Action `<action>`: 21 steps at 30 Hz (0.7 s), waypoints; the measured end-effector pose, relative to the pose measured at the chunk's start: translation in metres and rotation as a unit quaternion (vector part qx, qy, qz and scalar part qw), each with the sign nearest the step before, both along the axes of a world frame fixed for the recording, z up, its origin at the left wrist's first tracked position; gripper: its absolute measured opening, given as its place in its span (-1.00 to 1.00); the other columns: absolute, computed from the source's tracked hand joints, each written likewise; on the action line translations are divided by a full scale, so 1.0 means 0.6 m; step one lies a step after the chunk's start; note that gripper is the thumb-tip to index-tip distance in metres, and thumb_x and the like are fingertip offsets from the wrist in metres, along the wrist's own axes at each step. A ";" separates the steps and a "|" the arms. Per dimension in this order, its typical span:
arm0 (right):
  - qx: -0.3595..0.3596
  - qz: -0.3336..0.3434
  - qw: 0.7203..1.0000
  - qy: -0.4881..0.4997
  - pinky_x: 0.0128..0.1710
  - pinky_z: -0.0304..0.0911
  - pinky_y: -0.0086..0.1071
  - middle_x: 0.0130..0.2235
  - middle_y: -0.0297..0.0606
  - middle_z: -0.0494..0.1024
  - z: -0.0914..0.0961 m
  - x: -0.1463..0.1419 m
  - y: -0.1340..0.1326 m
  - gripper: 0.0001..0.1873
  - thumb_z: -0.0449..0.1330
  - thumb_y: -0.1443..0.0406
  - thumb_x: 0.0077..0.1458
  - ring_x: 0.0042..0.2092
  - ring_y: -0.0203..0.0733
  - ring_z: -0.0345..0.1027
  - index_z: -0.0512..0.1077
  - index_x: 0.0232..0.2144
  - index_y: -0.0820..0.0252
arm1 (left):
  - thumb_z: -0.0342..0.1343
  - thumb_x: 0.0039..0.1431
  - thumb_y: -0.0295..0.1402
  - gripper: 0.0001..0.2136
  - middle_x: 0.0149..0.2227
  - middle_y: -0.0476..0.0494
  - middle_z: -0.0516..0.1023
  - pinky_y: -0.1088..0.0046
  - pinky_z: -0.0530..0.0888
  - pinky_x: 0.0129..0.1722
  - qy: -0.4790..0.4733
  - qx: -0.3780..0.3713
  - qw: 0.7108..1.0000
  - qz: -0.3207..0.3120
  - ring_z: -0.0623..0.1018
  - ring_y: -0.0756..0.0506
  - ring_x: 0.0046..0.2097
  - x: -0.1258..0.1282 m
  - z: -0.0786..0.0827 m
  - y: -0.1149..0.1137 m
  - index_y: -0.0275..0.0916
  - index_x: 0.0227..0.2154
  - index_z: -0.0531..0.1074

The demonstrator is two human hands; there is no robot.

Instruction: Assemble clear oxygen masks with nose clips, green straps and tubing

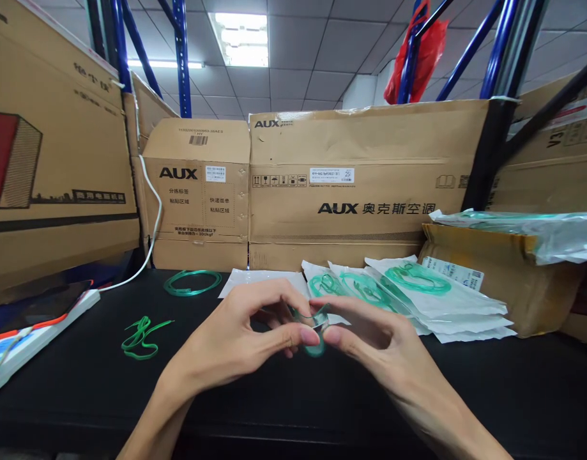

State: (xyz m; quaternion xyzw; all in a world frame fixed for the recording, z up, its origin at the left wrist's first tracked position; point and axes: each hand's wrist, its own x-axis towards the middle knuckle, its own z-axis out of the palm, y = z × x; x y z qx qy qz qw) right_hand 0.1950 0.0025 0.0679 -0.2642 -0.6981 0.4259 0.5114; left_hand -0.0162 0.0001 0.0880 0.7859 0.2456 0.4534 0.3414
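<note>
Both hands meet over the middle of the black table, pinching a small translucent green plastic oxygen mask between them. Thumb and fingers of my left hand close on its left side, where a shiny strip shows near the thumb tips. My right hand grips the right side between thumb and index finger. Fingers cover most of the mask, so its full shape is hidden. To the left lie a green elastic strap, loosely bunched, and a coil of green tubing farther back.
White packs holding green tubing lie stacked at the right, beside an open cardboard box with more packs on top. A flat white sheet or pouch lies behind my hands. A power strip with a phone is at left. Cardboard panels wall the back.
</note>
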 end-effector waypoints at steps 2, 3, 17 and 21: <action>-0.008 0.020 1.000 -0.018 -0.05 0.43 -0.37 -0.10 -0.34 0.64 0.002 0.003 0.000 -0.82 0.36 0.17 0.17 -0.05 -0.15 0.53 0.60 -0.15 -0.06 | 0.29 0.23 -0.30 -0.85 -0.35 0.01 0.50 0.52 0.49 -0.42 -0.015 -0.013 1.000 -0.003 0.54 0.02 -0.42 -0.002 0.000 0.001 -0.24 -0.36 0.49; -0.010 0.022 0.999 -0.023 -0.04 0.41 -0.35 -0.11 -0.34 0.63 0.002 0.003 -0.001 -0.83 0.35 0.17 0.17 -0.03 -0.13 0.51 0.58 -0.16 -0.04 | 0.29 0.24 -0.29 -0.85 -0.36 0.01 0.51 0.52 0.49 -0.43 -0.019 -0.016 1.000 -0.001 0.55 0.02 -0.42 -0.003 0.001 0.001 -0.24 -0.35 0.49; -0.035 -0.065 0.997 0.018 -0.22 0.36 -0.42 -0.29 -0.36 0.55 0.008 -0.020 -0.024 -0.76 0.45 0.10 0.00 -0.20 -0.19 0.40 0.58 -0.31 0.03 | 0.29 0.24 -0.31 -0.93 -0.25 0.04 0.56 0.56 0.45 -0.34 0.032 -0.005 0.999 0.030 0.53 0.03 -0.32 -0.016 0.005 0.007 -0.17 -0.28 0.58; -0.033 -0.068 0.997 0.013 -0.23 0.38 -0.42 -0.29 -0.38 0.51 0.009 -0.023 -0.028 -0.75 0.43 0.08 0.01 -0.20 -0.18 0.40 0.54 -0.33 0.04 | 0.31 0.23 -0.29 -0.92 -0.25 0.04 0.57 0.56 0.40 -0.32 0.055 0.040 0.997 0.048 0.51 0.03 -0.28 -0.016 0.006 0.003 -0.16 -0.29 0.58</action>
